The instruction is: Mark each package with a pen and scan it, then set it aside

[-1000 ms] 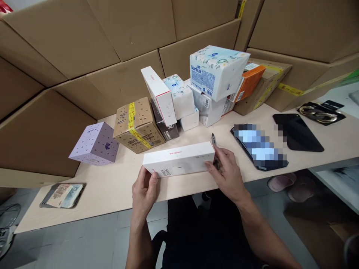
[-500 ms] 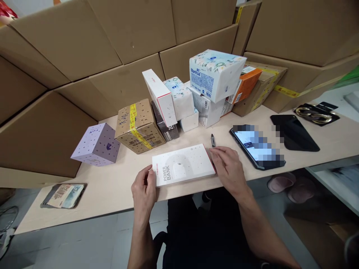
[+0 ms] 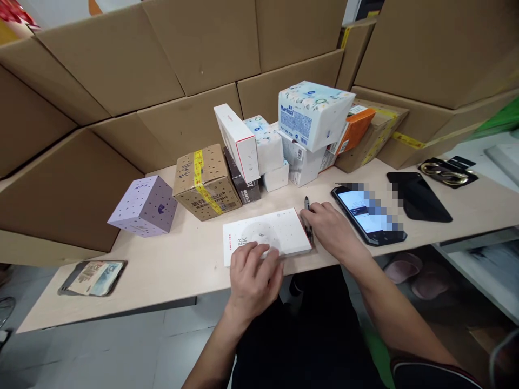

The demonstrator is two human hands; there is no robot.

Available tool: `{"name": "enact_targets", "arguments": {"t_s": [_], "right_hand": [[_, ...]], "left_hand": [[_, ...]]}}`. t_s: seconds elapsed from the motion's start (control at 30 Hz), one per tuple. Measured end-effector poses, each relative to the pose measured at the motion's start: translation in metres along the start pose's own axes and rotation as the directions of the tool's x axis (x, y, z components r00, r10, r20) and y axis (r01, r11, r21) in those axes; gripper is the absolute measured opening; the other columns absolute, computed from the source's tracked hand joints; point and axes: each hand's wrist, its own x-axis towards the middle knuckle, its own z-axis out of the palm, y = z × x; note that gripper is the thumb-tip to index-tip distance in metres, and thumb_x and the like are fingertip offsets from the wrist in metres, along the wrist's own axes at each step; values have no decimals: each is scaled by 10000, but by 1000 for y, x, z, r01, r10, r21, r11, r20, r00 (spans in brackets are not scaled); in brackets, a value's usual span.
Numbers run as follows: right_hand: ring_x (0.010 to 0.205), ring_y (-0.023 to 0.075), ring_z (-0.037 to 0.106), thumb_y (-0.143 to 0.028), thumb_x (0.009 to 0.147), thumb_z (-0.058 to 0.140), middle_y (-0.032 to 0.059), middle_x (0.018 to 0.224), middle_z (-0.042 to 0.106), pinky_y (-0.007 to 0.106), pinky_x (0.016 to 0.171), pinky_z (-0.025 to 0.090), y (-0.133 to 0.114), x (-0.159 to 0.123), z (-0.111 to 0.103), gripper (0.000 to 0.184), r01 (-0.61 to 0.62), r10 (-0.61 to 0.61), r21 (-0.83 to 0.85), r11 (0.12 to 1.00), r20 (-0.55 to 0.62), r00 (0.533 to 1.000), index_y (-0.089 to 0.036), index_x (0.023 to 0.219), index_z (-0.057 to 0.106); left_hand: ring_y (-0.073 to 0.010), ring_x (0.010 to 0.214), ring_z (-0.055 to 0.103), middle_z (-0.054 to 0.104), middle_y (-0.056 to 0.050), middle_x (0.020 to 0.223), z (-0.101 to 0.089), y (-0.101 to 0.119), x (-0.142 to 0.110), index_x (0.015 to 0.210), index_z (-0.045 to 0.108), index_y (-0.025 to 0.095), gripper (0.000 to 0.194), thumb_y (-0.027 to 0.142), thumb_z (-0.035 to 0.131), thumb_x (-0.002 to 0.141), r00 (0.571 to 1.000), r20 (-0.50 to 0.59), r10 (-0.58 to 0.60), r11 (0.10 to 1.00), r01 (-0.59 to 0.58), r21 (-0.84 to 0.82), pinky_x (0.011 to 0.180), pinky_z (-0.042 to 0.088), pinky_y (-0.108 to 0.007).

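Observation:
A white power bank box (image 3: 279, 229) lies flat near the table's front edge. My left hand (image 3: 257, 275) rests over its front edge, fingers bent and slightly apart on the lid, covering part of the printed lettering; the thumb is partly hidden. At the box's right end, my right hand (image 3: 328, 224) has its fingers closed over a dark pen (image 3: 307, 203). The pen's grey end sticks out beyond the fingers, and another dark part shows below them. To the right of that hand lies a phone (image 3: 368, 213) with a lit, partly blurred screen.
Behind stand a lilac box (image 3: 148, 208), a taped brown carton (image 3: 206, 183), an upright white box (image 3: 239, 140) and tissue packs (image 3: 316, 113). Banknotes (image 3: 95, 276) lie at the left. A black flat item (image 3: 421, 197) and gold-coloured loops (image 3: 444, 172) lie right. Large cartons (image 3: 194, 43) wall the back.
My left hand has left the box's left end and moved right onto its lid and front edge. My right hand has shifted from the box's right edge onto the pen.

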Motion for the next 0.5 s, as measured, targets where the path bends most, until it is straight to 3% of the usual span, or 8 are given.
{"name": "enact_targets", "arguments": {"t_s": [0.13,0.2,0.27,0.3,0.37,0.4,0.47,0.5], "right_hand": [[867,250,572,-71,913,490,111,925,660,335,718,410,12,-3,6,206,43,-44,-21,999,-88,995,-170,977,659],[846,240,591,-78,908,490,105,898,661,329,703,422,19,-5,9,178,1,8,46,999,-207,978,-170,960,634],[798,219,609,-136,909,522,85,860,660,320,686,443,19,-8,10,97,-58,150,252,966,-361,920,-177,955,597],[764,205,615,-188,911,548,67,834,656,314,676,456,17,-8,10,47,-66,246,398,915,-421,873,-185,949,575],[701,177,622,-305,924,574,28,792,647,300,647,481,5,-9,7,106,1,419,695,719,-434,798,-208,938,534],[678,166,626,-354,939,561,15,781,646,294,634,493,-3,-8,4,142,55,465,807,588,-392,794,-216,936,524],[673,150,644,-407,974,501,10,802,666,282,619,518,-21,-4,0,190,132,437,935,328,-275,856,-221,967,542],[697,147,657,-418,983,481,17,830,680,277,622,526,-29,-1,-3,217,138,390,958,250,-230,892,-219,1000,565]], "left_hand": [[-304,1135,603,700,-117,1151,14,0,2,1176,628,170,328,221,712,863,994,104,-23,998,16,65,943,502,-453],[-299,1133,612,702,-115,1169,18,-2,2,1177,625,169,306,225,694,884,993,112,-37,996,27,88,934,497,-442],[-300,1120,622,707,-112,1171,20,-1,3,1165,629,172,283,228,686,893,993,113,-38,993,25,113,914,495,-436],[-302,1114,627,709,-112,1171,21,0,4,1157,632,172,274,230,685,894,993,113,-38,992,24,126,905,494,-434],[-305,1105,633,710,-114,1176,23,4,6,1152,636,171,268,235,683,896,992,120,-43,989,25,148,895,493,-434],[-305,1103,636,710,-116,1180,24,6,7,1153,638,170,269,237,681,897,992,121,-46,987,27,158,896,492,-434],[-307,1101,643,713,-118,1182,27,9,8,1157,642,167,276,243,681,894,994,105,-43,984,24,174,905,490,-435],[-308,1102,647,716,-119,1180,29,10,7,1159,645,164,283,245,685,890,995,89,-37,984,20,180,911,489,-434]]}}
